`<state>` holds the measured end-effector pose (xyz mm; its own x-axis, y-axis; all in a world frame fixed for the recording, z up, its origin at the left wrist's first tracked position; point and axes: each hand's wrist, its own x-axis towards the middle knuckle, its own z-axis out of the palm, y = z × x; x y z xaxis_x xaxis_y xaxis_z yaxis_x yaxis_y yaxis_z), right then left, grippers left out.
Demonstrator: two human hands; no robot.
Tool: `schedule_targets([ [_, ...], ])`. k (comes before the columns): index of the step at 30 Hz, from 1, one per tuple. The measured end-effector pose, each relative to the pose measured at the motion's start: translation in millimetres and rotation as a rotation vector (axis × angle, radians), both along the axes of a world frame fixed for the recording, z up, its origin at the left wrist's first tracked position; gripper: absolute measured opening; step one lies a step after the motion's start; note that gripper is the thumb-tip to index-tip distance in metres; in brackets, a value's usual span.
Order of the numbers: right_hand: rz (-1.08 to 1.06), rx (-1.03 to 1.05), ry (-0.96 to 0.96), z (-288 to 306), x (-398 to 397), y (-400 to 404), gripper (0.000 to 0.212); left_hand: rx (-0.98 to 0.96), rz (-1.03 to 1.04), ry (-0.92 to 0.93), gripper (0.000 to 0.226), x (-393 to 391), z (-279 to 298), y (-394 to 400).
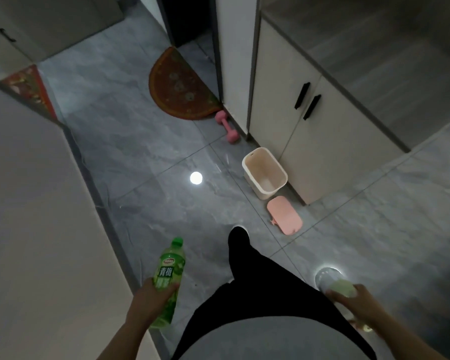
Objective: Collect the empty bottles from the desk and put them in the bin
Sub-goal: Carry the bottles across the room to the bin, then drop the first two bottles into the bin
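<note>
My left hand (153,297) grips a green plastic bottle (170,266) with a green cap around its lower body, low at the left of the view. My right hand (359,305) holds a second, pale bottle (333,281), seen end-on with its clear bottom facing up; most of it is hidden by my fingers. A cream open bin (264,172) stands on the floor ahead to the right, against a cabinet, and its inside looks bare. Its pink lid (285,215) lies flat on the floor just in front of it.
A pink dumbbell (226,127) lies beyond the bin by a wall corner, next to a red half-round mat (179,87). White cabinets with black handles (307,100) stand on the right and a pale wall runs along the left. My leg (244,255) steps over grey tiles.
</note>
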<state>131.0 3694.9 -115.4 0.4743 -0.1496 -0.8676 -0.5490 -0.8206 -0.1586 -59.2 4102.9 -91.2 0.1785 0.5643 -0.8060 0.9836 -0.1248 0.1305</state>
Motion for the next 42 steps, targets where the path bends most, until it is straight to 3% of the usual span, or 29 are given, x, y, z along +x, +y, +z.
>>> schedule_targets([
  [10, -0.131, 0.060, -0.084, -1.0, 103.1, 106.1, 0.072, -0.059, -0.077, 0.134, 0.056, 71.3, 8.5, 89.3],
  [14, -0.221, 0.073, -0.042, -3.7, 107.0, 138.4, 0.076, -0.121, -0.289, 0.152, 0.050, 113.5, 6.4, 128.5],
  [18, -0.309, 0.027, -0.019, -6.4, 93.9, 164.1, 0.076, -0.175, -0.321, 0.134, 0.047, 179.9, -4.4, 172.0],
  [21, -0.401, 0.001, 0.029, -7.9, 81.0, 188.2, 0.075, -0.227, -0.486, 0.134, 0.051, 232.9, -17.7, 209.3],
  [25, -0.544, -0.023, 0.083, -20.8, 72.3, 226.2, 0.077, -0.142, -0.678, 0.049, 0.039, 297.9, -44.4, 236.1],
  [33, -0.680, 0.066, 0.021, -78.6, 97.4, 279.4, 0.076, 0.001, -1.139, -0.009, 0.056, 411.0, -106.6, 199.9],
  [42, -0.701, 0.163, -0.102, -209.2, 179.5, 283.9, 0.078, 0.154, -1.630, -0.124, 0.068, 514.0, -237.0, 115.5],
])
